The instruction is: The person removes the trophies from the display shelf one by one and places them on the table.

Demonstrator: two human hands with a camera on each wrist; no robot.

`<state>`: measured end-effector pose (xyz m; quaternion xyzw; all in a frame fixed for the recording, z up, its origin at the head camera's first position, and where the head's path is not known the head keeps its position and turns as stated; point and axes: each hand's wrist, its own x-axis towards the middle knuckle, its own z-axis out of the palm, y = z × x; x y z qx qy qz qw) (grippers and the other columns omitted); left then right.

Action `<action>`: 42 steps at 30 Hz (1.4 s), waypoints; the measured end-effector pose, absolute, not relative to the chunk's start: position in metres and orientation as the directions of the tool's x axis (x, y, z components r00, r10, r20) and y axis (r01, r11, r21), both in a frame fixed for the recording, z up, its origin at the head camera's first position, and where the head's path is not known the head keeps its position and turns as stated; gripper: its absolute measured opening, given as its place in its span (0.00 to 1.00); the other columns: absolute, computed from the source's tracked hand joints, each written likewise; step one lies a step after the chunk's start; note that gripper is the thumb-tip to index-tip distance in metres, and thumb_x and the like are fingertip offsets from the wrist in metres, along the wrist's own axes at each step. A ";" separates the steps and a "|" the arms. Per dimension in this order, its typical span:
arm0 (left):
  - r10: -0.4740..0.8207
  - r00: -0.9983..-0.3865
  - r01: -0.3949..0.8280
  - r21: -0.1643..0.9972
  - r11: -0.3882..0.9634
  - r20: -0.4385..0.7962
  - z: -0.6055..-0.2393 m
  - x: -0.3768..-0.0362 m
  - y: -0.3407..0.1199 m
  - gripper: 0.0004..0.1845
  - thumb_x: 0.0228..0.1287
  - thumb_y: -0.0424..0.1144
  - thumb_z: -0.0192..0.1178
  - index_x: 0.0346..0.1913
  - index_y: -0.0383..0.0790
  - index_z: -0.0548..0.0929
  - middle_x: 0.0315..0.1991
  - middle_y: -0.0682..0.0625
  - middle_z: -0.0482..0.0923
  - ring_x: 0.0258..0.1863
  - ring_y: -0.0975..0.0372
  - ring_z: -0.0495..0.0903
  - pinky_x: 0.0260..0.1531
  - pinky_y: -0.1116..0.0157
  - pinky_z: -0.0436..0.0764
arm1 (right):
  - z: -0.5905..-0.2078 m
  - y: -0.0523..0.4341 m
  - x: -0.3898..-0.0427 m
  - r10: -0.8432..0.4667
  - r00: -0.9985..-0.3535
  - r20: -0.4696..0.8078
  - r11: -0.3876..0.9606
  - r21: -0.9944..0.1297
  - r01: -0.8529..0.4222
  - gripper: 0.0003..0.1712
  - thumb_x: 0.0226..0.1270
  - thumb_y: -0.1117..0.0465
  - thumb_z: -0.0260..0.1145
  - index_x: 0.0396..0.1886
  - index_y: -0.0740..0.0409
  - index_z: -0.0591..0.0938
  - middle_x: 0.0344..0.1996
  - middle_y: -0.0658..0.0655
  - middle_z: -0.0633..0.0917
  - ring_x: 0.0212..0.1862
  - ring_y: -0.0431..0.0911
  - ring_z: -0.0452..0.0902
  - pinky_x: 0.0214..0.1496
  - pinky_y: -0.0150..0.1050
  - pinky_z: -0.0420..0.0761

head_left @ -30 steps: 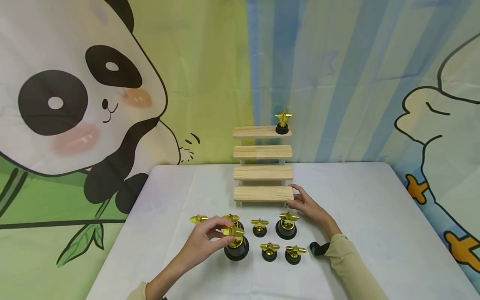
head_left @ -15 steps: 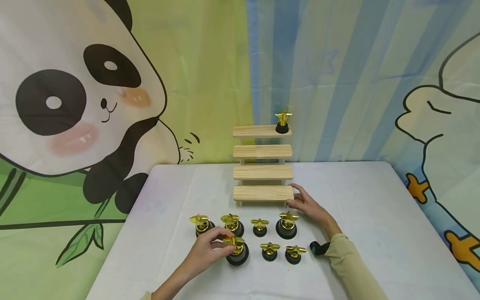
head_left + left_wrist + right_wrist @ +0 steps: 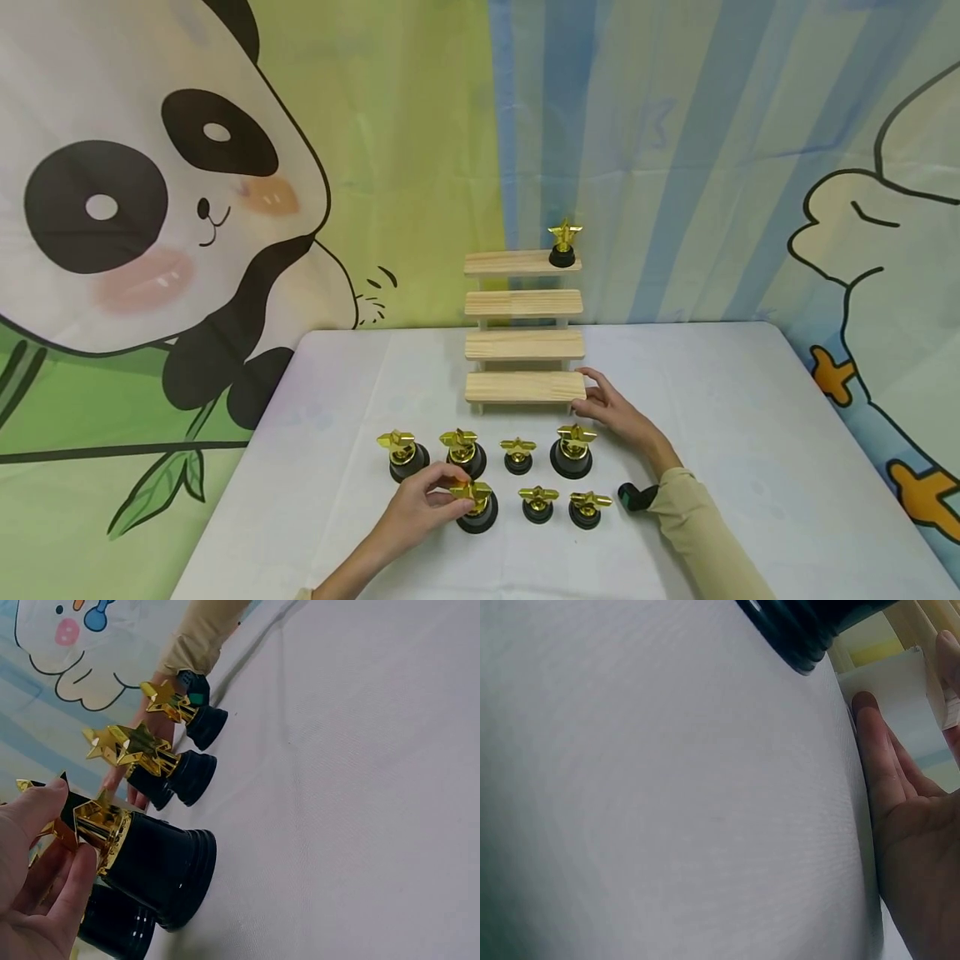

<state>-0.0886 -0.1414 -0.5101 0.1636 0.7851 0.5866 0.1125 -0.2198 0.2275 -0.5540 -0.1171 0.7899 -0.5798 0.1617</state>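
Note:
My left hand pinches the gold star of a large trophy between thumb and fingers, at the left end of the front row. In the left wrist view, its black base stands on the white cloth. My right hand grips the right end of the lowest step of a wooden display stand. Fingers lie by the stand's white leg in the right wrist view. One small star trophy stands on the top step's right end.
Two small trophies are to the right of the held one. Behind, a row holds large trophies and a small trophy. A dark band sits at my right wrist. A cartoon curtain hangs behind the table.
My left hand has brought the large trophy down and slightly toward me, at the front row's left end. The right hand stays at the stand.

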 end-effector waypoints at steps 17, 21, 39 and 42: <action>0.348 -0.937 0.094 0.953 0.288 -0.013 -0.513 -0.089 -0.140 0.19 0.54 0.41 0.72 0.47 0.38 0.80 0.46 0.43 0.81 0.44 0.72 0.80 0.44 0.71 0.85 | -0.554 0.228 -0.221 -0.370 -0.921 -0.119 0.313 -0.950 -0.002 0.41 0.73 0.52 0.59 0.76 0.50 0.48 0.56 0.70 0.77 0.54 0.53 0.80 0.63 0.54 0.75; 0.368 -0.930 0.103 0.952 0.287 -0.011 -0.512 -0.088 -0.142 0.24 0.54 0.42 0.72 0.51 0.33 0.79 0.48 0.43 0.81 0.45 0.71 0.80 0.44 0.71 0.85 | -0.555 0.228 -0.222 -0.368 -0.922 -0.122 0.314 -0.949 0.000 0.41 0.73 0.51 0.59 0.76 0.50 0.47 0.56 0.70 0.78 0.53 0.52 0.80 0.63 0.54 0.75; 0.412 -0.854 0.466 0.818 0.337 0.317 -0.425 -0.129 -0.149 0.18 0.59 0.39 0.69 0.51 0.43 0.80 0.45 0.48 0.82 0.44 0.58 0.83 0.42 0.68 0.86 | -0.550 0.225 -0.220 -0.380 -0.917 -0.117 0.303 -0.953 -0.004 0.41 0.74 0.53 0.57 0.77 0.50 0.46 0.57 0.72 0.77 0.55 0.56 0.79 0.64 0.57 0.74; 0.415 -0.850 0.483 0.796 0.365 0.325 -0.409 -0.151 -0.141 0.17 0.60 0.39 0.68 0.51 0.45 0.80 0.45 0.49 0.82 0.44 0.61 0.83 0.43 0.69 0.85 | -0.551 0.227 -0.220 -0.376 -0.919 -0.117 0.309 -0.951 -0.006 0.41 0.73 0.52 0.58 0.76 0.51 0.47 0.57 0.71 0.77 0.55 0.55 0.80 0.63 0.56 0.75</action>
